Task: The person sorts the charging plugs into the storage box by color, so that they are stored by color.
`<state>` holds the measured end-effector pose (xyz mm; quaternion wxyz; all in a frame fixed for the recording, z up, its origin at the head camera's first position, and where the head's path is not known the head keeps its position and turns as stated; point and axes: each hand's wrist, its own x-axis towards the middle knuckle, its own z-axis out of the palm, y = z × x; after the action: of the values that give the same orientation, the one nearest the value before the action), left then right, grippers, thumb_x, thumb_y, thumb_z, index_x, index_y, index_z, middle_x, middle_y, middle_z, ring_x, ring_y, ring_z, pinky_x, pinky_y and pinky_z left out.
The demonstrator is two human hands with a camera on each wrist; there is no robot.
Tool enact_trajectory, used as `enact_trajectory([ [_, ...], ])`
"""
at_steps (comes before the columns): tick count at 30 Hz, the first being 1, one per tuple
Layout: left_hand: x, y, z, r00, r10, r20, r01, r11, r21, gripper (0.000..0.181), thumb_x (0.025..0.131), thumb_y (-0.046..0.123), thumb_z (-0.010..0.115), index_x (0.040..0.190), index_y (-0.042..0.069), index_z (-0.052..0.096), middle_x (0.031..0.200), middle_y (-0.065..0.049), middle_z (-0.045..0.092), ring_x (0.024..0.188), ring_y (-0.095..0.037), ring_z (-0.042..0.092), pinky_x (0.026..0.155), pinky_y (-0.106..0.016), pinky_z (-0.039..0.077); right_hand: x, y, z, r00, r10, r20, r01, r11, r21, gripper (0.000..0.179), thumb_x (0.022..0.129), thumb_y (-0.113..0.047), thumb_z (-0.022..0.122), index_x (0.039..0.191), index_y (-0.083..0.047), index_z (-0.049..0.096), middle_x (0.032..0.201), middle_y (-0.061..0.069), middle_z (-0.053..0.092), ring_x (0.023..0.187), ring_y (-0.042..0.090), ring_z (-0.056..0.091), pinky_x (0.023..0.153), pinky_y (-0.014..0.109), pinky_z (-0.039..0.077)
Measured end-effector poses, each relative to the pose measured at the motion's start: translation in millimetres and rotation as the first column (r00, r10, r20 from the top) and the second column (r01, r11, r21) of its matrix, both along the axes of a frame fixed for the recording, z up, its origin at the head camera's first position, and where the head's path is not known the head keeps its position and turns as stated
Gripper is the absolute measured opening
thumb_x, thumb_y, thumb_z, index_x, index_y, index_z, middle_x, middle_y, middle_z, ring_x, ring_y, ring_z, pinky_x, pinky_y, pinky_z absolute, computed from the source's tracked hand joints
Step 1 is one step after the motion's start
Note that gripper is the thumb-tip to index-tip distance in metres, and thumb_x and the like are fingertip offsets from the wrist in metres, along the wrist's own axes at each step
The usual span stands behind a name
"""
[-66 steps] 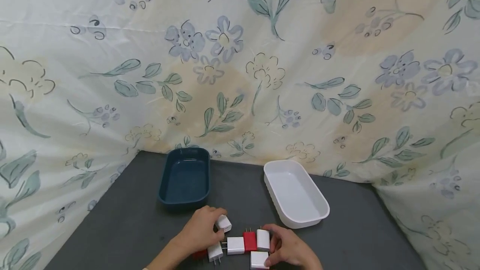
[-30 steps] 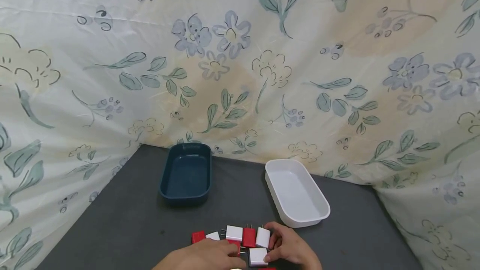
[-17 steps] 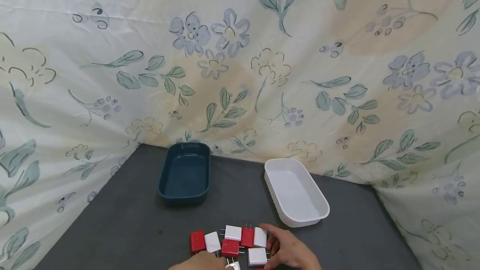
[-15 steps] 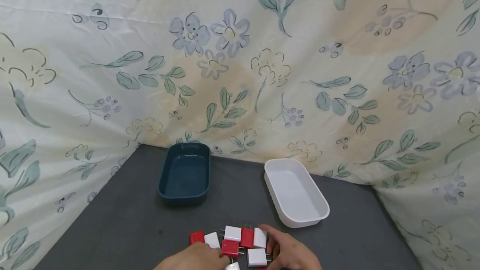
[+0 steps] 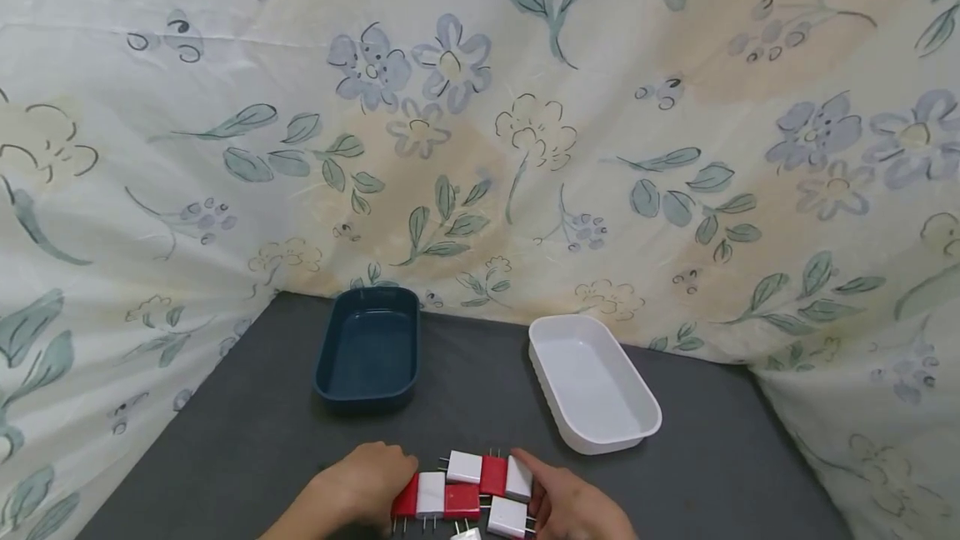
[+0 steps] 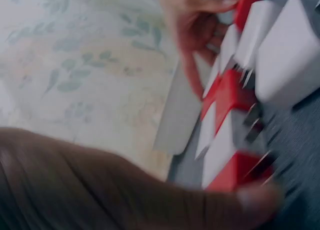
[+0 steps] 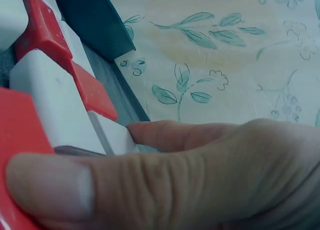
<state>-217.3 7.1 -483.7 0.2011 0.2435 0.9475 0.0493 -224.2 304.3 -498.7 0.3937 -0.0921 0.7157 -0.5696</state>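
Red and white plug chargers lie packed together at the table's front. My left hand [image 5: 360, 482] grips the red charger [image 5: 406, 497] at the left end, thumb [image 6: 255, 202] by its prongs; its other fingers are hidden. Against that red one sits a white charger [image 5: 431, 494], then another red charger [image 5: 462, 501]. On the right side, my right hand [image 5: 577, 502] touches the upper white charger [image 5: 518, 477] with a straight index finger. Its thumb [image 7: 50, 185] presses a red charger [image 7: 20, 125] nearer me. Another white charger [image 5: 467, 534] lies at the bottom edge.
Behind the chargers stand a dark blue dish [image 5: 367, 398] on the left and a white dish [image 5: 615, 447] on the right. A floral cloth [image 5: 480, 148] hangs behind and on both sides of the dark grey table [image 5: 247, 432].
My left hand has moved left from over the front chargers to the left end. The left red and white chargers now sit straighter, tight against the middle red one. The right hand stays nearly put.
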Motion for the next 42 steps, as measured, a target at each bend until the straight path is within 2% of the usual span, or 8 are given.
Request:
enact_trajectory([
  [6,-1.3,-6.0,9.0,0.998,0.003,0.062,-0.007,0.997,0.076,0.044,0.063,0.047,0.079,0.097,0.025,0.065,0.072,0.011,0.053,0.063,-0.008,0.046,0.059,-0.027,0.043,-3.6,4,1.9,0.951,0.149,-0.27,-0.112,0.983,0.148,0.097,0.059,0.008,0.078,0.141,-0.013,0.031,0.086,0.011,0.054,0.072,0.018,0.053,0.058,0.024,0.046],
  [11,-1.9,3.2,7.1,0.991,0.008,-0.136,0.007,0.994,0.11,0.057,0.068,0.059,0.069,0.112,0.024,0.059,0.088,0.008,0.06,0.074,-0.009,0.053,0.068,-0.032,0.05,-6.6,-3,2.9,0.887,0.158,-0.434,-0.005,0.943,0.332,0.089,0.061,-0.016,0.084,0.138,-0.013,0.038,0.082,0.003,0.056,0.068,0.013,0.054,0.06,0.024,0.045],
  [17,0.0,24.3,-19.6,0.914,-0.202,-0.352,0.281,0.941,0.19,0.064,0.08,0.067,0.047,0.135,0.034,0.042,0.124,0.006,0.049,0.105,-0.015,0.047,0.074,-0.032,0.051,-8.3,-22,-0.5,0.779,0.182,-0.6,0.183,0.849,0.495,0.088,0.062,-0.044,0.081,0.134,-0.011,0.044,0.086,0.001,0.056,0.071,0.012,0.051,0.062,0.03,0.046],
  [22,-6.3,22.3,-30.6,0.867,-0.265,-0.422,0.35,0.927,0.135,0.053,0.087,0.061,0.043,0.137,0.044,0.036,0.132,0.006,0.045,0.113,-0.017,0.046,0.078,-0.032,0.052,-9.0,-33,-2.3,0.776,0.183,-0.604,0.257,0.783,0.567,0.086,0.061,-0.048,0.079,0.135,-0.021,0.045,0.086,0.003,0.054,0.076,0.016,0.049,0.064,0.035,0.044],
  [25,-9.5,13.3,-27.2,0.887,-0.274,-0.371,0.344,0.929,0.137,0.047,0.088,0.052,0.052,0.132,0.048,0.04,0.137,0.007,0.044,0.117,-0.018,0.046,0.08,-0.036,0.052,-6.8,-36,-2.9,0.747,0.176,-0.641,0.294,0.777,0.557,0.078,0.061,-0.041,0.081,0.13,-0.022,0.051,0.081,0.002,0.048,0.071,0.014,0.044,0.058,0.029,0.037],
  [31,-8.1,0.5,-21.7,0.944,-0.239,-0.229,0.286,0.937,0.201,0.041,0.084,0.05,0.059,0.124,0.045,0.05,0.14,0.005,0.042,0.122,-0.02,0.044,0.078,-0.043,0.052,-3.4,-53,-10.1,0.62,0.223,-0.753,0.362,0.769,0.526,0.065,0.064,-0.054,0.076,0.12,-0.024,0.061,0.123,0.018,0.044,0.11,0.034,0.042,0.081,0.048,0.047],
  [39,-6.7,3.4,-24.4,0.939,-0.26,-0.225,0.298,0.942,0.153,0.052,0.078,0.048,0.066,0.126,0.051,0.046,0.146,-0.001,0.035,0.128,-0.024,0.039,0.082,-0.043,0.051,-4.0,-52,-14.7,0.551,0.297,-0.78,0.34,0.773,0.535,0.042,0.063,-0.047,0.078,0.098,-0.025,0.069,0.131,0.019,0.044,0.113,0.038,0.043,0.085,0.052,0.044],
  [42,-7.3,4.3,-26.3,0.947,-0.237,-0.217,0.273,0.949,0.158,0.054,0.078,0.032,0.072,0.123,0.052,0.049,0.146,-0.001,0.034,0.128,-0.022,0.04,0.084,-0.042,0.05,-3.6,-45,-13.7,0.569,0.247,-0.785,0.386,0.762,0.52,0.04,0.058,-0.043,0.082,0.092,-0.026,0.07,0.127,0.018,0.046,0.107,0.036,0.044,0.08,0.048,0.045],
])
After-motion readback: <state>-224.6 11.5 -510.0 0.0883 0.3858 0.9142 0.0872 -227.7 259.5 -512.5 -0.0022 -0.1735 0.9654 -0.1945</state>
